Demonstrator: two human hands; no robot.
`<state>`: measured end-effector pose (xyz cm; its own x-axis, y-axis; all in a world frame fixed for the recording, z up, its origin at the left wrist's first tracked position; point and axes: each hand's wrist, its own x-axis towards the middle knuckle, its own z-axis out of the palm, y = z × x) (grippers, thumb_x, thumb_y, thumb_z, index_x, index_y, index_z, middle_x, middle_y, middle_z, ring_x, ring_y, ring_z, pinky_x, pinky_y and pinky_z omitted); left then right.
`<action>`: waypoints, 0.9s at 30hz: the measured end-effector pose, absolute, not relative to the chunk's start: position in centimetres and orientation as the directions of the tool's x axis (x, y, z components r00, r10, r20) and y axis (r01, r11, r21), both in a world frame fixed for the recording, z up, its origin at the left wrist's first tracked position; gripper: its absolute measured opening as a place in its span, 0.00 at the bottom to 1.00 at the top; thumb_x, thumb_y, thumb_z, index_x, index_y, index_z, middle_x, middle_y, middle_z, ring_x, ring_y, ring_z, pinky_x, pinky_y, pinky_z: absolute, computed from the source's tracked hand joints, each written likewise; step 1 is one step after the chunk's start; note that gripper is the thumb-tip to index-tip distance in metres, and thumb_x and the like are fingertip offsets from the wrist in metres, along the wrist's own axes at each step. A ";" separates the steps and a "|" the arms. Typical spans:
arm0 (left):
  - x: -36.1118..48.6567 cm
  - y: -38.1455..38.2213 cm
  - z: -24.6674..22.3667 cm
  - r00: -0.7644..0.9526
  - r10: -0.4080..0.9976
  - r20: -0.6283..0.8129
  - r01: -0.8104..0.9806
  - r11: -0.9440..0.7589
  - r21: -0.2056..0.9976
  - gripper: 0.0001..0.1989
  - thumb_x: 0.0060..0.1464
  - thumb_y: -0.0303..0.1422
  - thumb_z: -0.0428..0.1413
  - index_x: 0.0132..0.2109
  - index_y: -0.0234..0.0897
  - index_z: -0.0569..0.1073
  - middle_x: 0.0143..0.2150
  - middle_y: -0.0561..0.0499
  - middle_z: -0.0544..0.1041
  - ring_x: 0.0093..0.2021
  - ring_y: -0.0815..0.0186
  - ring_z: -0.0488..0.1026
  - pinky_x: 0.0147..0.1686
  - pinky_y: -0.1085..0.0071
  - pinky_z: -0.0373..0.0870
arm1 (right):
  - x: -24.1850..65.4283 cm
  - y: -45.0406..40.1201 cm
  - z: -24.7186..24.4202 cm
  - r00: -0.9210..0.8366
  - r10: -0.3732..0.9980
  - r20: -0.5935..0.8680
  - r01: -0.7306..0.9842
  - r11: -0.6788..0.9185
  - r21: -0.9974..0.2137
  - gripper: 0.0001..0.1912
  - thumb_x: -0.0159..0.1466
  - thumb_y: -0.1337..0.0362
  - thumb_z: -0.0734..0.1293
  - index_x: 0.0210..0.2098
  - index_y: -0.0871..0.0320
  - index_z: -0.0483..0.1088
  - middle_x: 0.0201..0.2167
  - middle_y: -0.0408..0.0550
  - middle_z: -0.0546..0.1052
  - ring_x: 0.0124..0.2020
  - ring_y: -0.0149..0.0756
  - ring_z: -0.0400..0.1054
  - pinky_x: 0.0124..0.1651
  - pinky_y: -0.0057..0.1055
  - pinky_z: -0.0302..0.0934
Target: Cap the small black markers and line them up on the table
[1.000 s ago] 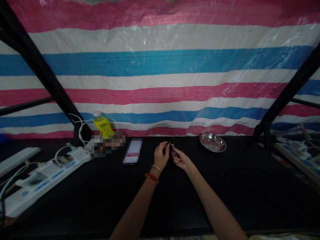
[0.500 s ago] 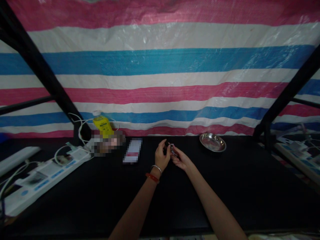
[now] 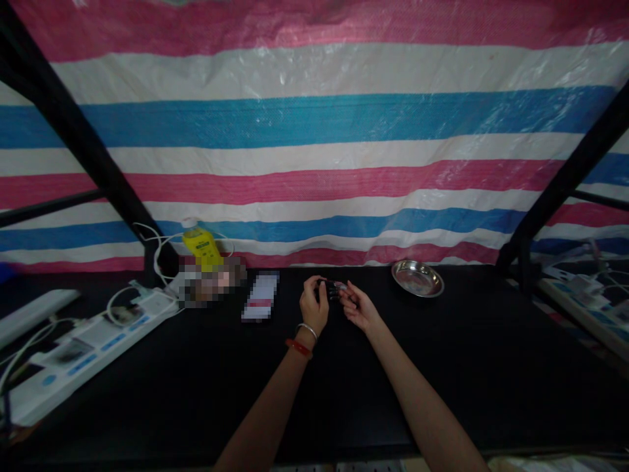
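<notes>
Near the middle of the black table [image 3: 344, 393], my left hand [image 3: 313, 305] is closed on a small dark object [image 3: 331, 289] that has several short black parts side by side. What the object is cannot be made out. My right hand [image 3: 358, 308] is at its right end, thumb and index finger pinching a small pale or shiny piece [image 3: 342, 286], too small to name. The other fingers of that hand are curled below. A silver bracelet and a red one sit on my left wrist.
A shiny metal dish [image 3: 417, 279] lies to the right, a blurred phone [image 3: 261, 296] to the left. Behind it stands a yellow bottle [image 3: 204, 249]. A white power strip [image 3: 93, 347] with cables runs along the left. Striped sheeting [image 3: 314, 118] hangs behind, between black frame bars.
My hands have moved slightly apart, the left one leftward and the right one rightward. More of the dark object now shows between them.
</notes>
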<state>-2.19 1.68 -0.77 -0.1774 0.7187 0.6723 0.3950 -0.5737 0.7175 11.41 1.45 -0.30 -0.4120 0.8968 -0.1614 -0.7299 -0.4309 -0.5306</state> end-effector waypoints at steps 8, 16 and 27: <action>-2.4 1.5 0.2 0.016 0.681 0.732 0.596 -0.594 0.540 0.08 0.57 0.31 0.47 0.43 0.37 0.68 0.39 0.47 0.69 0.38 0.66 0.70 0.39 0.68 0.67 | 11.3 1.7 -0.9 -0.335 0.934 -0.126 -0.683 -0.332 -0.650 0.07 0.59 0.62 0.66 0.32 0.59 0.69 0.17 0.35 0.66 0.10 0.16 0.41 0.08 0.15 0.37; -2.3 1.6 0.5 0.195 0.718 0.668 0.817 -0.496 0.294 0.15 0.59 0.34 0.47 0.27 0.36 0.71 0.27 0.50 0.71 0.32 0.66 0.67 0.36 0.66 0.57 | 11.0 1.3 -0.5 -0.248 0.966 -0.071 -0.657 -0.222 -0.721 0.11 0.54 0.60 0.69 0.33 0.61 0.71 0.13 0.31 0.57 0.10 0.16 0.39 0.10 0.16 0.34; -3.4 2.5 0.6 0.335 0.795 0.505 0.807 -0.519 0.282 0.22 0.52 0.50 0.52 0.22 0.37 0.72 0.29 0.52 0.71 0.35 0.66 0.62 0.39 0.64 0.50 | 12.3 1.8 -0.5 0.107 0.993 -0.048 -0.641 0.032 -0.767 0.09 0.54 0.60 0.64 0.26 0.59 0.68 0.08 0.28 0.48 0.08 0.19 0.36 0.11 0.20 0.31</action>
<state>-3.44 2.46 0.57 0.3350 0.7955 0.5050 0.8070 -0.5189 0.2820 12.26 1.77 -0.48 0.1071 0.9931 -0.0476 -0.6413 0.0324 -0.7666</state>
